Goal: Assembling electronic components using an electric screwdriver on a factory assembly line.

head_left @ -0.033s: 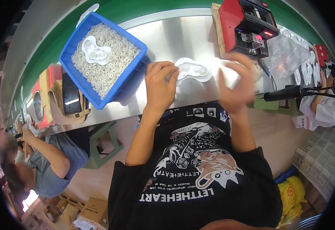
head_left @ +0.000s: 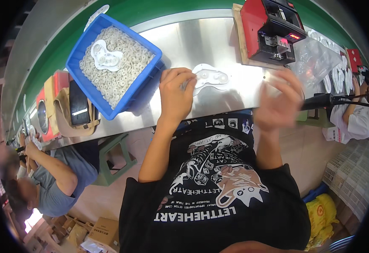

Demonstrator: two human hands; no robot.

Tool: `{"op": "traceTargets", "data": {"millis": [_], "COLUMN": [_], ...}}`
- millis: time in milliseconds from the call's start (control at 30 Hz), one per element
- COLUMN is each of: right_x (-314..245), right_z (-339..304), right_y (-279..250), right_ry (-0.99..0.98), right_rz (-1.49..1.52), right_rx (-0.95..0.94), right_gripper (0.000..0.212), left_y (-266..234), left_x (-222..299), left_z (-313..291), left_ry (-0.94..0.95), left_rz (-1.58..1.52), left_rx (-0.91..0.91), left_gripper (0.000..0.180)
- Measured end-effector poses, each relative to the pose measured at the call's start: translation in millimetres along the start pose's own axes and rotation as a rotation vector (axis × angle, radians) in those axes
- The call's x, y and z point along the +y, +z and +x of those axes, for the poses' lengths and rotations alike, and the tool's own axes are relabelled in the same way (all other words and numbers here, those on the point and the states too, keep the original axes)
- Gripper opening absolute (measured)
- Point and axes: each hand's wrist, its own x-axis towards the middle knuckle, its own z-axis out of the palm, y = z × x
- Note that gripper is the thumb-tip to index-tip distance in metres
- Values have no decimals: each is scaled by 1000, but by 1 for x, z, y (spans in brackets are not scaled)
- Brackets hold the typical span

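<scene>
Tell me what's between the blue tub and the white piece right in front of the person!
The left hand and a strip of metal tabletop lie between the blue tub and white piece, in the head view.

Over on the left, a person in a grey shirt leans in at the metal surface, and just beside, a black tablet-like device lies on tan cloth! Below, a green stool, then a cardboard box on the floor. Across to the right: crumpled clear plastic, a white sleeve, stacked pale crates, bright yellow bags low down!
</scene>
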Motion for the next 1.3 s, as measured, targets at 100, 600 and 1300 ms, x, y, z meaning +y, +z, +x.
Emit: {"op": "traceTargets", "data": {"millis": [100, 600, 1300], "right_x": [38, 110, 97], "right_z": [-2, -84, 111], "right_y": [-90, -143, -65], "right_ry": [-246, 906, 450], "right_rz": [-376, 791, 958], "right_rx": [481, -151, 90], "right_gripper": [41, 37, 26], "left_y": [1, 24, 24], "left_x": [2, 28, 20], "left_z": [8, -6, -4], "left_ry": [-21, 157, 162], "left_rz": [-21, 168, 146], "left_rx": [-52, -173, -175], "left_gripper": [12, 43, 45]}}
